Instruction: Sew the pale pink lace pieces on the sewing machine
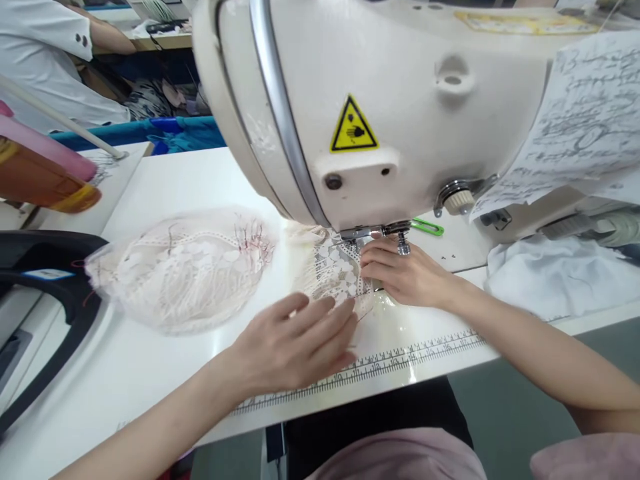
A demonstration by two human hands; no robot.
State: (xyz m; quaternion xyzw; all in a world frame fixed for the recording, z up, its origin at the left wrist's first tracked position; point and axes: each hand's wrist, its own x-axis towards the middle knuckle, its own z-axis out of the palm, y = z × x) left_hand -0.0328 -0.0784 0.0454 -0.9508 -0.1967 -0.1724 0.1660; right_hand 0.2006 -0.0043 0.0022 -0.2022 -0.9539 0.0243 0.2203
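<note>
A piece of cream lace fabric [330, 270] lies under the presser foot [367, 235] of a white sewing machine [380, 100]. My left hand [295, 343] rests flat on the lace's near edge, fingers stretched out and apart. My right hand [405, 273] sits just right of the presser foot, its fingers curled and pressing the lace down beside the needle. A second, rounded lace cup [185, 267] with loose red threads lies on the white table [165, 180] to the left, not touched by either hand.
A ruler strip [400, 357] runs along the table's front edge. Green snips [427, 227] lie behind the machine foot. White cloth [540, 277] is heaped at right, with a printed paper [575, 127] above it. A black tray [50, 280] stands at left. Another person in white [45, 60] sits at back left.
</note>
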